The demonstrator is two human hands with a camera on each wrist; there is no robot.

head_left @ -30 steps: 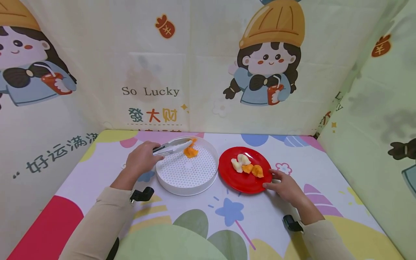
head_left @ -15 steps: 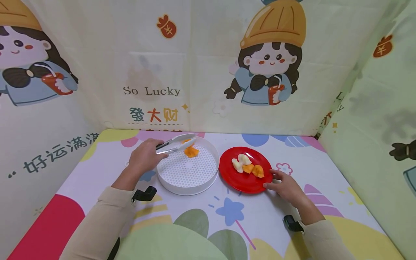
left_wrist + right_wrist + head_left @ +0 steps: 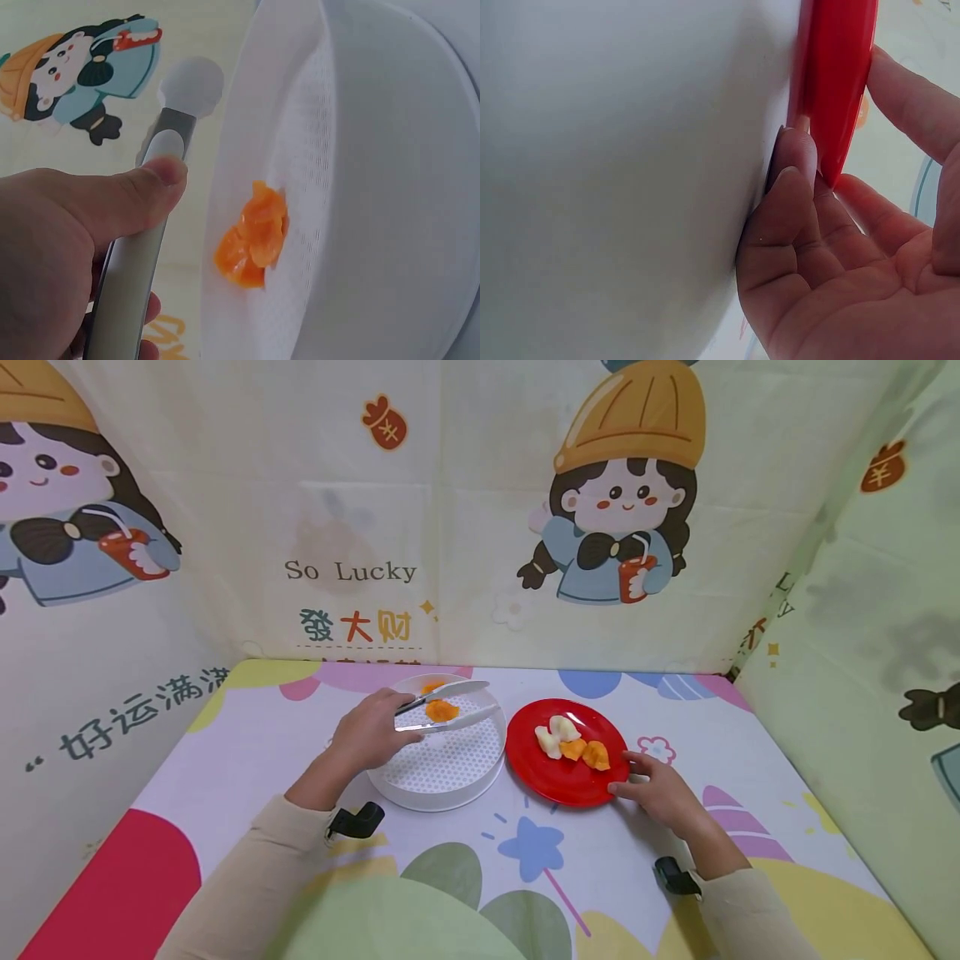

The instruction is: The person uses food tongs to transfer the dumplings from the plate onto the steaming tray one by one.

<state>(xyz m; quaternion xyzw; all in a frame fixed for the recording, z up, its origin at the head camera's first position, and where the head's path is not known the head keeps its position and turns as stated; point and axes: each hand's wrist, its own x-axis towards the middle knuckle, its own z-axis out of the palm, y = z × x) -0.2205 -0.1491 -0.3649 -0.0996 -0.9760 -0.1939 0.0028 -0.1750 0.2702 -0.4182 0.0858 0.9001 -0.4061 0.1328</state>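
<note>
My left hand (image 3: 367, 735) grips a pair of metal tongs with pale tips (image 3: 453, 720); the two arms stand apart, nothing between them. They hover over a round white steamer tray (image 3: 438, 799) with a perforated floor. Two orange dumplings (image 3: 442, 711) lie against its far wall, the rear one partly covered by the tongs. To the right is a red plate (image 3: 555, 789) bearing two white dumplings (image 3: 561, 727) and two orange dumplings (image 3: 596, 755). My right hand (image 3: 663, 793) pinches the plate's right rim, with fingers tucked beneath it in the right wrist view.
The steamer tray and plate sit side by side on a table with a colourful printed cover (image 3: 442, 902). A cartoon-printed cloth (image 3: 465, 527) rises behind the table and along both sides. Each wrist wears a black camera mount (image 3: 357, 820).
My left hand has moved right and slightly toward me, carrying the tongs from the tray's far left to across its middle. The right hand and plate have stayed in place.
</note>
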